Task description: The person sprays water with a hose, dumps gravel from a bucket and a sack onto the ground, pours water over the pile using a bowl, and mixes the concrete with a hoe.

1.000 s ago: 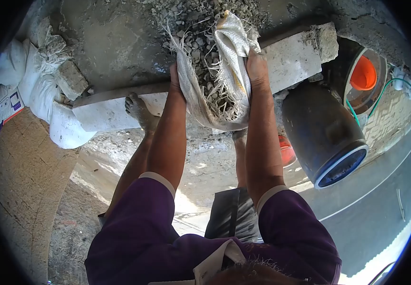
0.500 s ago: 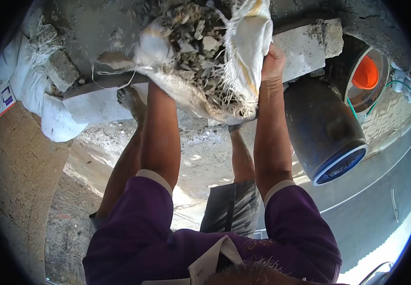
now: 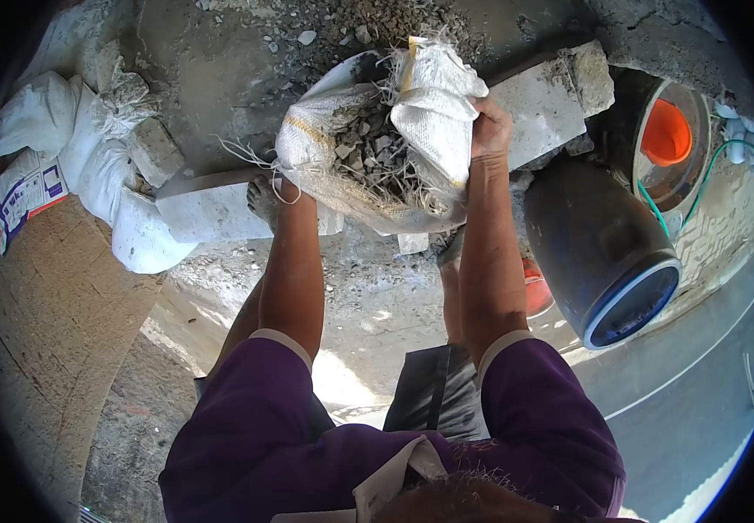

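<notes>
Rough grey concrete ground (image 3: pixel 211 96), stained and dusty, spreads behind the work, and at its left edge we see crumpled white sacks (image 3: pixel 76 131) heaped together. Beside them lies a glossy white-and-purple printed bag (image 3: pixel 26 192), and just right of the heap sits a chunky grey concrete block (image 3: pixel 155 150). From there a long pale concrete slab (image 3: pixel 220 212) runs toward the middle, with a dusty grey bare foot (image 3: pixel 263 202) up against it. Our left forearm (image 3: pixel 294 261), bare below a purple sleeve (image 3: pixel 255 375), reaches up to a white woven plastic sack (image 3: pixel 307 139) with a yellowish stripe; its side covers our left hand, so we cannot tell how that one grips. The sack hangs in the middle in front of the slab, its frayed mouth gaping, with broken grey stones (image 3: pixel 372 148) inside and loose grey gravel (image 3: pixel 377 26) on the ground beyond. Our right hand (image 3: pixel 492 131) is clamped on the sack's folded right side, well apart from the left arm. A red plastic vessel (image 3: pixel 535 289) shows partly behind our right forearm (image 3: pixel 492 253). Farther right we find a dark, tilted barrel with a blue rim (image 3: pixel 603 244), then an open round container (image 3: pixel 666 185) holding a bright orange bucket (image 3: pixel 665 133), a thin green hose (image 3: pixel 651 206) beside it.
</notes>
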